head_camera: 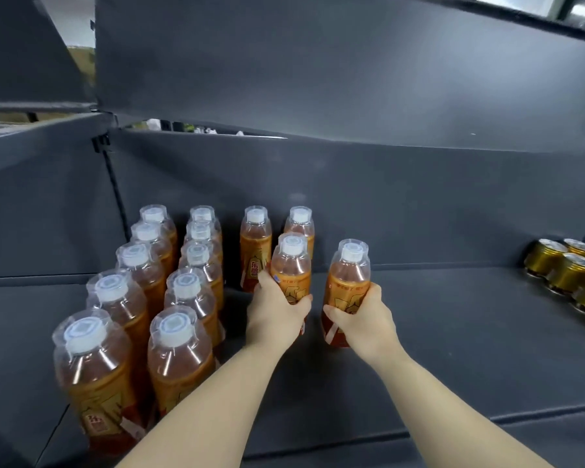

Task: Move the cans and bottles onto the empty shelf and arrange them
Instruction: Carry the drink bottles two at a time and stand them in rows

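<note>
shelf [453, 332]: dark grey, flat deck with a grey back panel; a second grey board hangs above it.

bottles, left block [169, 298]: ten upright, orange drink, white caps under clear film, orange labels. set in two close columns of five running from the front edge back toward the panel, at the left end of the shelf.

bottles, back pair [255, 244]: two upright, standing side by side near the back panel, just right of the left block.

left bottle [291, 265]: upright, in front of the right one of the back pair. held by the left hand [274, 312]; fingers wrapped around the label from the left, thumb across the front, closed tight on it.

right bottle [348, 282]: upright, apart from the others, to the right of the left bottle with a clear gap between. held by the right hand [365, 319]; fingers curled round the lower label from the right side, closed on it. whether its base touches the shelf cannot be told.

cans [568, 271]: gold, clustered at the far right of the shelf, well apart from the bottles; partly cut off by the frame edge.
</note>
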`<state>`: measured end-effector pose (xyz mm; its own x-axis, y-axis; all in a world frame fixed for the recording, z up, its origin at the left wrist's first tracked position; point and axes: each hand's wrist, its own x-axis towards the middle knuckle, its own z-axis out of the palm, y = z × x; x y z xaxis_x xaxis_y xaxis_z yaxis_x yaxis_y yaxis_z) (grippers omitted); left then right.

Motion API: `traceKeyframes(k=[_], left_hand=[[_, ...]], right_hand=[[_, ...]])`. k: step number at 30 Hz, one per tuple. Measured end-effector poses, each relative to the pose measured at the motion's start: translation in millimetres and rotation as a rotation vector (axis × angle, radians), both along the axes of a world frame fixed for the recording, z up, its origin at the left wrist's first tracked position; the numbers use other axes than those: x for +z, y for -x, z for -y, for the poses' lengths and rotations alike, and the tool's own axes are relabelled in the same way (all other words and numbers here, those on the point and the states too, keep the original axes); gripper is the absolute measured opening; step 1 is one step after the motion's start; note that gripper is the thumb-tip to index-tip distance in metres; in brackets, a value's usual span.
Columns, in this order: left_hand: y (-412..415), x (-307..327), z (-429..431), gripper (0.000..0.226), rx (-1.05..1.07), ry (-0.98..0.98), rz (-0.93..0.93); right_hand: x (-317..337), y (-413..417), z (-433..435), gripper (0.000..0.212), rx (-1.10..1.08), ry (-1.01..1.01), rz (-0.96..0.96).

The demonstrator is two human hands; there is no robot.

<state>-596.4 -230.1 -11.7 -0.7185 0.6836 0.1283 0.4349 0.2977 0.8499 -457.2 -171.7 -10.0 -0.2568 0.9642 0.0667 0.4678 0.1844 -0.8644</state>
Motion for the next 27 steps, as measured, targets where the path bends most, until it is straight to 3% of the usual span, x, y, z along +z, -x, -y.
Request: traceKeyframes(k=[16,27], left_hand=[[29.3,-9.3,-33.7,0.080,0.221,0.073,-0.003],[44.8,-20.9,-41.3,0.082,0.230,-0.047,0.048]], right_hand=[[-13.2,54.8,-63.0,0.060,0.237,0.010,-0.043],[-22.6,81.5,-68.4,0.065,0.220,-0.011,-0.059]])
